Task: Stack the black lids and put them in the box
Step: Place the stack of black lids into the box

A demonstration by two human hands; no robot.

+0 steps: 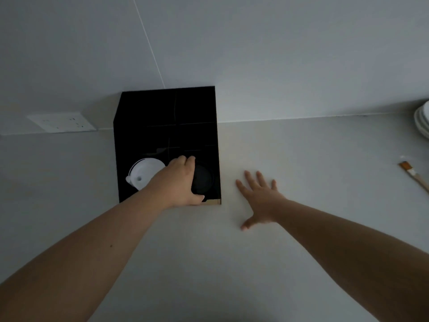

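A black box (167, 117) stands open against the wall on a pale counter. Inside it, at the front right, sit round black lids (202, 180); how many are stacked I cannot tell in the dark interior. My left hand (180, 182) reaches into the box and curls around the left side of the black lids, thumb at their near edge. My right hand (258, 198) lies flat on the counter just right of the box, fingers spread, holding nothing.
White lids (145, 173) lie in the box's front left, beside my left hand. A wall socket (61, 122) is at the left. White plates (422, 119) are stacked at the far right, with a brush (414, 176) in front of them.
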